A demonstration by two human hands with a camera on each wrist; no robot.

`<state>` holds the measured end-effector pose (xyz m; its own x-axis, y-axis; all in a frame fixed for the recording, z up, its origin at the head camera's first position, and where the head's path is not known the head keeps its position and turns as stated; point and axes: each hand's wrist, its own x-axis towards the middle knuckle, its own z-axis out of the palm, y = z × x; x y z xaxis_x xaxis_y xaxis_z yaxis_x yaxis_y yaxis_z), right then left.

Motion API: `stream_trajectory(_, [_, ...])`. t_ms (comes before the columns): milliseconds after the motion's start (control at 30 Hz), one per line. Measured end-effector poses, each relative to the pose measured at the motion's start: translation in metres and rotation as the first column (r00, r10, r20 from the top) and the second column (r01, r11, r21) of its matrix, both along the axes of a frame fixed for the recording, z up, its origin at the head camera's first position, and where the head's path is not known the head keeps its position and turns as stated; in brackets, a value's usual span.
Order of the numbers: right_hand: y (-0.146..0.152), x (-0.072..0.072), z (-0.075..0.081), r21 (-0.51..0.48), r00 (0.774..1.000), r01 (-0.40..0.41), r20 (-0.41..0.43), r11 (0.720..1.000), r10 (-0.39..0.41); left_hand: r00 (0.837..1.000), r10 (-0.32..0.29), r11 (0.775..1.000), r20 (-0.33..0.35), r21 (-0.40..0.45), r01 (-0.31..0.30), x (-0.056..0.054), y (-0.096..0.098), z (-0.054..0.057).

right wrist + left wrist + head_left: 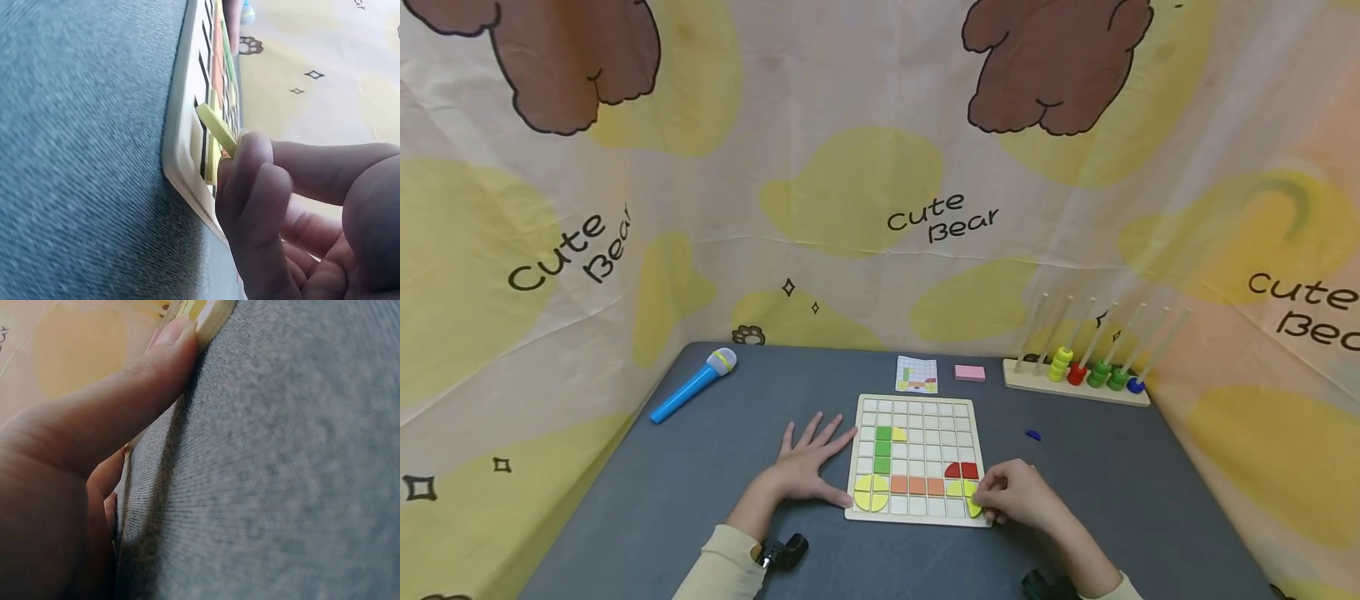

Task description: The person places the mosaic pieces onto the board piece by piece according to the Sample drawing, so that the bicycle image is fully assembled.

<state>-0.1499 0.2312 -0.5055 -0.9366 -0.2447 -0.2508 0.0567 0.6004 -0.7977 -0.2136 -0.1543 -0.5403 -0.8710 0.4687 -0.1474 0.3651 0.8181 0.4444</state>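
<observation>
My right hand (1018, 493) pinches a yellow rounded tile (215, 129) between thumb and fingers, tilted over the lower right corner of a wooden grid board (917, 521). At the board's left edge, my left hand (803, 468) lies with fingers spread. Its thumb (169, 344) touches the rim in the left wrist view. In the grid sit green squares (882, 450), a row of orange squares (917, 485), red tiles (968, 471) and a yellow circle of quarter pieces (871, 493). A single yellow quarter (899, 434) lies beside the top green square.
Behind the board are a patterned card (925, 374) and a pink block (969, 373). A peg abacus (1022, 375) with coloured beads stands at the back right. Nearer, a small blue piece (1033, 435) lies right of the board. A blue toy microphone (688, 390) is at the left.
</observation>
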Motion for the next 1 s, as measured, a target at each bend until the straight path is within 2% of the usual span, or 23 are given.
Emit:
stream_trajectory(100, [-0.002,0.001,0.000,-0.010,1.000,0.004,0.009,1.000,-0.004,1.000,0.000,1.000,-0.003,-0.006,0.000,0.000,0.000,0.000])
stream_trajectory(333, [-0.008,0.001,-0.002,0.043,0.999,0.047,0.011,0.998,-0.047,1.000,-0.002,1.000,-0.003,-0.011,0.002,0.000,0.000,-0.001])
stream_trajectory(767, [-0.014,-0.001,-0.001,0.145,0.993,0.115,-0.041,0.983,-0.110,1.000,0.003,1.000,0.002,-0.011,-0.003,0.000,0.000,-0.002])
stream_trajectory(1000, [-0.013,-0.001,0.000,0.136,0.997,0.078,-0.029,0.988,-0.075,1.000,0.006,1.000,0.002,-0.009,-0.005,0.000,0.000,-0.001])
